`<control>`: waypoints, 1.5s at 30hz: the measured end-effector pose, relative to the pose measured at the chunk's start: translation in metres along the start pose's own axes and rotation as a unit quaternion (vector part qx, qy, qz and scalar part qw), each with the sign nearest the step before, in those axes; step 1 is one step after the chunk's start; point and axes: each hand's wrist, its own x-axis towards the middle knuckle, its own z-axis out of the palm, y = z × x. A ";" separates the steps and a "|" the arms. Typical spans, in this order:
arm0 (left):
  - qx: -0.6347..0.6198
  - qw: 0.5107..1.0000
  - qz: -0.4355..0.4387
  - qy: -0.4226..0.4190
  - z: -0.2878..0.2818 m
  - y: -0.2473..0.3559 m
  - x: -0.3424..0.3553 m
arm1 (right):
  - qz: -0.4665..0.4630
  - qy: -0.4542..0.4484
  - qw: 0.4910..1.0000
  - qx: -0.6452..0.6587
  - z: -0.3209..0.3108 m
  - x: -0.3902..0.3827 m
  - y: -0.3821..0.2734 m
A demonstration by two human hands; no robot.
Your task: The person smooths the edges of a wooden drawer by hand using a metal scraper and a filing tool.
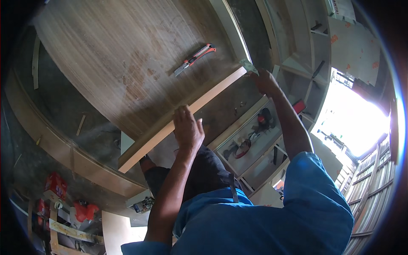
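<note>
My left hand [188, 129] grips a long narrow wooden strip [219, 86] along the near edge of a wood-grain panel [106, 55], fingers curled over its top. My right hand [265, 83] holds a pale green piece [247, 65], too small to identify surely, against the strip's right end. A red and grey utility knife [195, 58] lies on the panel above the strip. A white upright edge [236, 29] runs up from the strip's right end.
Open cabinet frames [297, 68] stand at the right, with tools [261, 121] inside a lower one. A curved timber rail [59, 138] crosses the left. Red items [85, 211] lie at the lower left. A bright opening [348, 110] is at the far right.
</note>
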 end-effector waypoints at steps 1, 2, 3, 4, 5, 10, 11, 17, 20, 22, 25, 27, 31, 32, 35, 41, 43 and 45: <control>-0.012 1.000 0.025 0.005 0.003 0.007 0.007 | 0.001 -0.007 1.000 0.005 -0.003 0.011 -0.006; -0.024 0.998 0.049 0.011 0.004 0.012 0.011 | 0.017 -0.036 0.996 -0.081 -0.013 0.019 -0.024; -0.024 0.997 0.061 0.033 0.003 0.017 0.013 | 0.034 -0.060 0.984 -0.166 -0.019 0.026 -0.032; -0.020 0.998 0.060 0.030 0.004 0.016 0.011 | 0.034 -0.064 0.984 -0.163 -0.018 0.036 -0.031; -0.056 0.996 0.055 0.046 0.003 0.011 0.008 | -0.016 -0.040 0.974 -0.224 -0.015 0.045 -0.031; -0.038 0.992 -0.034 0.112 -0.015 -0.037 -0.032 | -0.151 -0.063 0.940 -0.299 0.063 0.006 -0.063; -0.039 0.992 -0.035 0.115 -0.022 -0.048 -0.041 | -0.173 -0.100 0.929 -0.312 0.058 -0.009 -0.081; 0.016 0.990 -0.082 0.115 -0.036 -0.088 -0.074 | -0.079 -0.113 0.951 -0.277 -0.009 0.040 -0.056; 0.024 0.989 -0.090 0.113 -0.036 -0.090 -0.083 | -0.228 -0.031 0.934 -0.272 0.090 0.024 -0.041; 0.010 0.989 -0.099 0.112 -0.041 -0.092 -0.084 | -0.222 -0.064 0.934 -0.274 0.093 -0.023 -0.087; 0.003 0.989 -0.103 0.104 -0.046 -0.089 -0.081 | -0.142 -0.150 0.938 -0.279 0.033 -0.001 -0.085; -0.003 0.989 -0.104 0.101 -0.047 -0.089 -0.080 | -0.070 -0.116 0.962 -0.237 0.009 0.015 -0.064; 0.003 0.990 -0.097 0.102 -0.043 -0.091 -0.075 | -0.159 -0.064 0.950 -0.262 0.084 -0.009 -0.063; -0.001 0.992 -0.083 0.098 -0.041 -0.085 -0.070 | -0.191 -0.104 0.934 -0.284 0.132 -0.003 -0.051; -0.018 0.990 -0.108 0.085 -0.039 -0.084 -0.065 | -0.211 -0.214 0.924 -0.238 0.149 -0.105 -0.139; -0.034 0.996 -0.066 0.057 -0.044 -0.047 -0.040 | -0.368 0.076 0.802 -0.464 0.061 0.041 0.001; -0.029 0.994 -0.081 0.070 -0.042 -0.056 -0.047 | -0.034 0.009 0.983 -0.181 0.019 0.030 -0.035; -0.035 0.993 -0.074 0.085 -0.039 -0.056 -0.043 | -0.082 -0.023 0.976 -0.202 0.027 0.032 -0.042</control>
